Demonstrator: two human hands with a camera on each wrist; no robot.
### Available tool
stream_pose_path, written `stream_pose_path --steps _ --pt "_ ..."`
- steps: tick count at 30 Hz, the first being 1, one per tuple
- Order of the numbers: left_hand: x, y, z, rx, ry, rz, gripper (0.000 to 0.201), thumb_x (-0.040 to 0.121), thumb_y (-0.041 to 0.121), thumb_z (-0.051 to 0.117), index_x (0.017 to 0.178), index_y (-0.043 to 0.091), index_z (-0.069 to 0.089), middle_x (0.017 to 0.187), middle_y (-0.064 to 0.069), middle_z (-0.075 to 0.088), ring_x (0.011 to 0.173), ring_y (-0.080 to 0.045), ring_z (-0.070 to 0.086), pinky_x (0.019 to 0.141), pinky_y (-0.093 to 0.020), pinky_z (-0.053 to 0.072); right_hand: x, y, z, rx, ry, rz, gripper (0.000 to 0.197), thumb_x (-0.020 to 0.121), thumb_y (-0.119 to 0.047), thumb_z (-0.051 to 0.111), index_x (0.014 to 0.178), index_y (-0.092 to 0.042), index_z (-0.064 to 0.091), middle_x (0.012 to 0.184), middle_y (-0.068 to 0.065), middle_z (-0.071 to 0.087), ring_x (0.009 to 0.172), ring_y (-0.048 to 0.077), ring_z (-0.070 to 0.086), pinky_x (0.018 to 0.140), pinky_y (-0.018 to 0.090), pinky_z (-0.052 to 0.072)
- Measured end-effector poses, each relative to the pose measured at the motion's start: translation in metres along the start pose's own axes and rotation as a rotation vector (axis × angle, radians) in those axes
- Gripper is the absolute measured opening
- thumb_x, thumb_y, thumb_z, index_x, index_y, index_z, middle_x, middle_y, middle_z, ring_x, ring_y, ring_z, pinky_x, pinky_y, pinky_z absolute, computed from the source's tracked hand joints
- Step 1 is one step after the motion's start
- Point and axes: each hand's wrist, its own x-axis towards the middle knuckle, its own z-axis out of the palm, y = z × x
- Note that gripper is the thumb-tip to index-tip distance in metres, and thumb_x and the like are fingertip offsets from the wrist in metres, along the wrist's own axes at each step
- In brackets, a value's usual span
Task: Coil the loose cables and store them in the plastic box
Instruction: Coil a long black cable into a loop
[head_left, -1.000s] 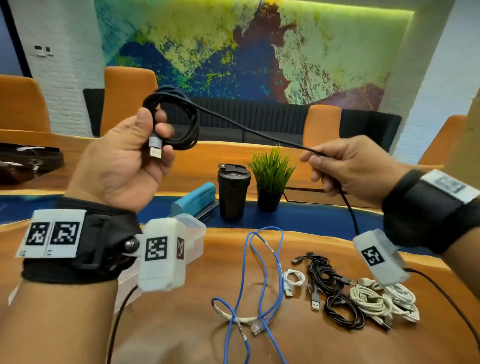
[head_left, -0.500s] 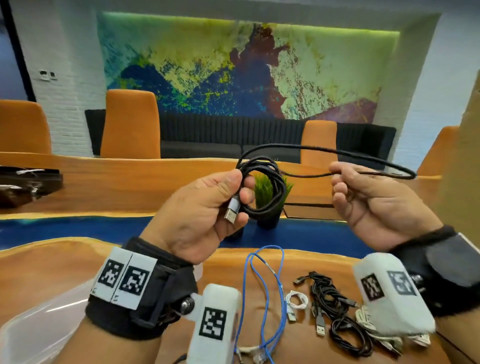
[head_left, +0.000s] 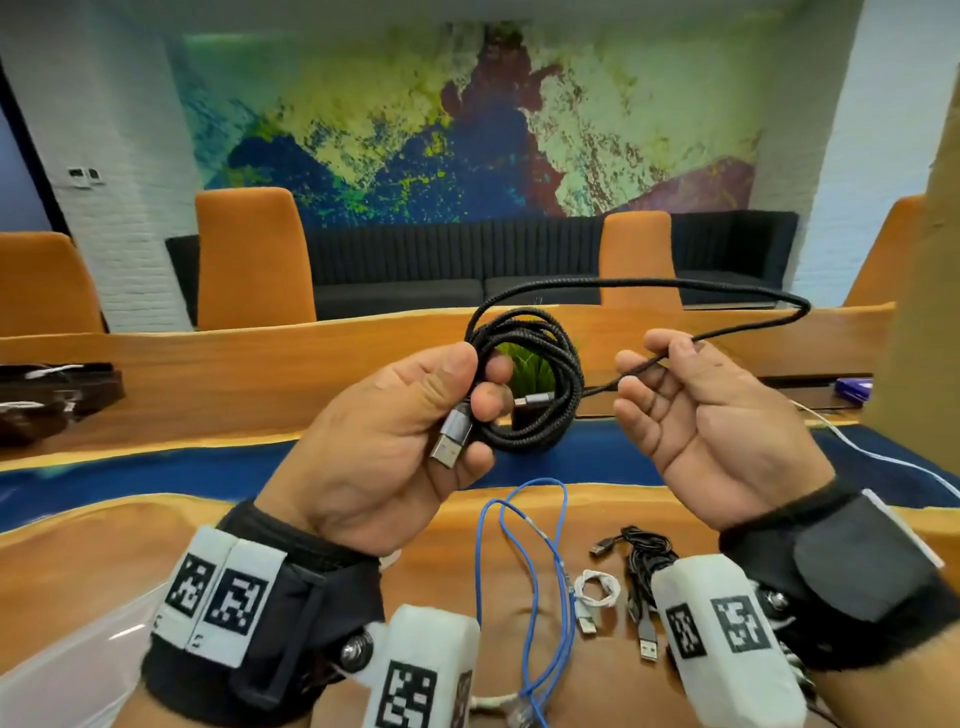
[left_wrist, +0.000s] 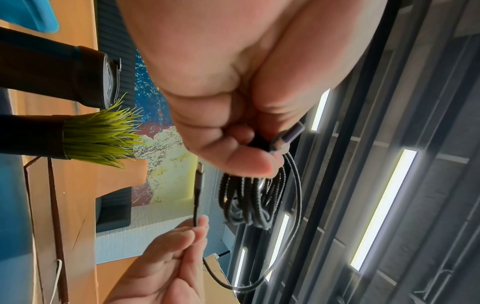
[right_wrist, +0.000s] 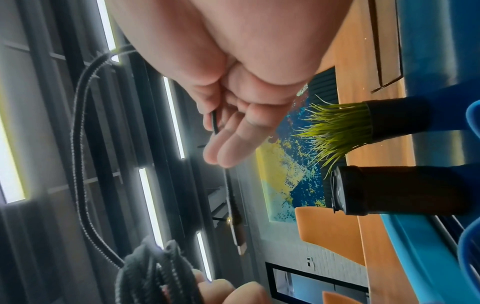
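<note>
Coil nearly done, up in the air between both hands! Left hand (head_left: 384, 441) clamped on the black braided cable (head_left: 524, 384), thumb pressing the stacked loops against the fingers, silver USB plug (head_left: 451, 437) poking out below the thumb — pinned there, presumably, so the start of the coil cannot slip while more turns go on. Right hand (head_left: 696, 415) just beside it, palm up, fingers half open, the tail of the same cable nipped lightly between thumb and forefinger; a loose hold, probably to let the braid slide and to steer the last turn. One long slack loop (head_left: 727, 285) arcing out to the right and back to the coil, small free connector (head_left: 535, 401) lying across the ring's middle. Same story from the left wrist view: loops (left_wrist: 249, 197) hanging under the thumb, tail running to the right fingers (left_wrist: 192, 236). Last bit of slack to lay in, by the look of it, then a tuck of the end. Down on the wooden table (head_left: 104, 561): blue cable (head_left: 558, 571) uncoiled, small white cable (head_left: 597, 592) and black cables (head_left: 644, 556) in a heap, all waiting. Plastic box (head_left: 62, 670) only a clear edge at lower left, past the left wrist; contents impossible to tell. Plenty of the job left.
</note>
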Motion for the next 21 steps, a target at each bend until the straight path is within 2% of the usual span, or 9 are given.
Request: stream_pose_path --steps 8,12,14,16,17,18,19,20,21 --pt "-0.001 0.001 -0.005 -0.009 -0.029 -0.011 0.03 0.09 0.033 0.05 0.081 0.016 0.073 0.069 0.003 0.052 0.063 -0.006 0.044 0.046 -0.014 0.046 -0.001 0.002 0.002 0.154 -0.012 0.1 0.023 0.101 -0.01 0.04 0.109 -0.008 0.061 0.076 0.004 0.065 0.057 0.007 0.059 0.054 0.021 0.055" --pt "0.0 -0.004 -0.009 -0.129 -0.198 -0.078 0.022 0.082 0.035 0.073 0.091 0.014 0.073 0.072 0.004 0.056 0.066 -0.005 0.05 0.051 -0.015 0.05 -0.001 0.005 0.0 0.316 0.011 0.234 0.026 0.1 -0.007 0.039 0.115 -0.003 0.06 0.076 0.004 0.065 0.057 0.007 0.057 0.049 0.018 0.053" --pt "0.001 -0.01 -0.009 -0.183 -0.264 -0.124 0.026 0.077 0.033 0.08 0.092 0.013 0.072 0.073 0.003 0.056 0.064 -0.005 0.054 0.051 -0.016 0.051 -0.003 0.014 0.003 0.323 0.008 0.302 0.031 0.1 -0.005 0.04 0.126 0.0 0.055 0.098 0.01 0.066 0.069 0.009 0.057 0.053 0.019 0.055" --pt "0.002 -0.014 -0.006 -0.244 -0.303 -0.163 0.027 0.077 0.031 0.081 0.093 0.011 0.071 0.073 0.002 0.057 0.063 -0.006 0.058 0.05 -0.017 0.052 -0.005 0.023 0.008 0.291 -0.021 0.334 0.042 0.098 -0.005 0.045 0.139 0.003 0.044 0.131 0.015 0.052 0.094 0.014 0.053 0.075 0.025 0.058" --pt "0.003 -0.016 -0.005 -0.263 -0.305 -0.169 0.029 0.076 0.03 0.083 0.093 0.01 0.071 0.074 0.001 0.057 0.063 -0.007 0.059 0.05 -0.018 0.052 -0.006 0.026 0.011 0.289 -0.056 0.344 0.043 0.097 -0.005 0.048 0.139 0.006 0.044 0.137 0.018 0.049 0.101 0.017 0.053 0.083 0.027 0.057" --pt "0.003 -0.018 -0.004 -0.26 -0.29 -0.164 0.031 0.073 0.03 0.085 0.092 0.01 0.071 0.075 0.0 0.057 0.063 -0.007 0.06 0.049 -0.018 0.051 -0.008 0.027 0.014 0.303 -0.086 0.356 0.04 0.095 -0.004 0.048 0.132 0.01 0.05 0.129 0.022 0.056 0.098 0.017 0.06 0.078 0.026 0.059" --pt "0.003 -0.02 -0.003 -0.231 -0.26 -0.148 0.033 0.07 0.03 0.087 0.091 0.01 0.072 0.076 0.0 0.058 0.064 -0.008 0.061 0.047 -0.018 0.051 -0.011 0.028 0.017 0.316 -0.128 0.357 0.033 0.092 -0.004 0.048 0.117 0.012 0.06 0.112 0.023 0.065 0.084 0.018 0.068 0.064 0.024 0.06" --pt "0.003 -0.022 -0.001 -0.177 -0.225 -0.128 0.032 0.069 0.032 0.087 0.089 0.01 0.073 0.075 0.0 0.058 0.067 -0.01 0.062 0.046 -0.018 0.05 -0.014 0.028 0.019 0.303 -0.18 0.35 0.028 0.088 -0.005 0.049 0.101 0.01 0.068 0.094 0.021 0.069 0.071 0.02 0.071 0.053 0.022 0.057" --pt "0.003 -0.023 0.0 -0.111 -0.193 -0.104 0.028 0.072 0.033 0.083 0.087 0.011 0.073 0.072 0.0 0.057 0.071 -0.013 0.062 0.045 -0.017 0.049 -0.018 0.027 0.023 0.265 -0.23 0.347 0.027 0.085 -0.007 0.05 0.089 0.006 0.072 0.084 0.018 0.07 0.066 0.021 0.071 0.05 0.021 0.056"
